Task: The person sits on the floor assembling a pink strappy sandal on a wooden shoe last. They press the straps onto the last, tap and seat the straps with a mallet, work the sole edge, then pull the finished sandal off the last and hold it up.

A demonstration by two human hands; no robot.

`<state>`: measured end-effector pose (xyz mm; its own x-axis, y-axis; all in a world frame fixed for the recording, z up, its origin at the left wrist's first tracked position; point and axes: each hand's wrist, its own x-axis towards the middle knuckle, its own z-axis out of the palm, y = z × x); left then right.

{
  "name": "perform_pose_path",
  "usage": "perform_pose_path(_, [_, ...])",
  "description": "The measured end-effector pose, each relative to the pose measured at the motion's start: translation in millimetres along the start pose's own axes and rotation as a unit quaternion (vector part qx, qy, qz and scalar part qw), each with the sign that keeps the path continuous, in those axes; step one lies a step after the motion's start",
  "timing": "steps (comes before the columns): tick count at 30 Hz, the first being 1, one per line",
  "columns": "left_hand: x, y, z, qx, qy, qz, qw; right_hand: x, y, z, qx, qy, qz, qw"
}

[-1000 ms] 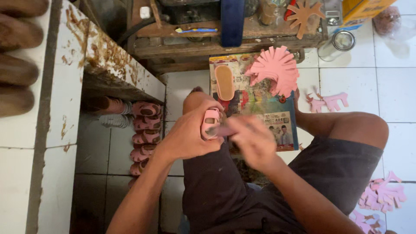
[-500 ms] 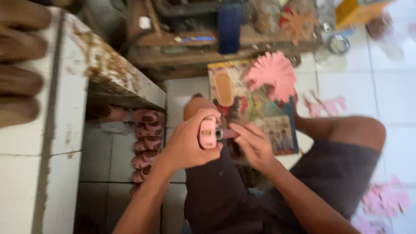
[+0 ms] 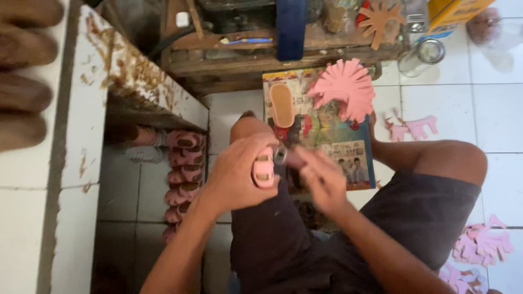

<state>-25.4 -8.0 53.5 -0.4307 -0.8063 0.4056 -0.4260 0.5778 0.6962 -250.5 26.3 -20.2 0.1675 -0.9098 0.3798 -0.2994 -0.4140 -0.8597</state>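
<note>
Your left hand (image 3: pixel 234 177) has its grip closed around a small pink sandal (image 3: pixel 263 167), held above your lap at frame centre. Long axis runs 12 to 6 o'clock, sole facing you; pale pink with tan insole. Your right hand (image 3: pixel 321 177), at its 3 o'clock, pinches a small metal piece (image 3: pixel 280 154) beside it. Farther, at 12 o'clock, a tan insole (image 3: pixel 282 104) lies on a magazine (image 3: pixel 327 136).

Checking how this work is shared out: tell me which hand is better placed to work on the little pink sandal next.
Probably the right hand: its fingers sit at the strap end, apparently free. The left hand is wrapped around the pink sandal, steadying it.
</note>
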Motion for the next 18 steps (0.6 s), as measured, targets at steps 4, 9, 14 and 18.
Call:
perform_pose_path(4, [5,1,1,0.004,-0.015,0.006,1.0,-3,-2,-1,0.023,-0.038,-0.087,0.995])
perform_pose_path(9, [6,3,-1,0.018,-0.014,0.005,1.0,11,-4,-17,-0.006,-0.023,-0.006,1.0])
perform_pose_path(14, [7,5,5,0.022,-0.022,0.026,0.999,-1,-11,-12,0.013,-0.005,-0.08,0.997])
perform_pose_path(18, [8,4,0,0.031,-0.01,0.036,0.999,-5,-11,-11,0.011,-0.027,-0.044,0.999])
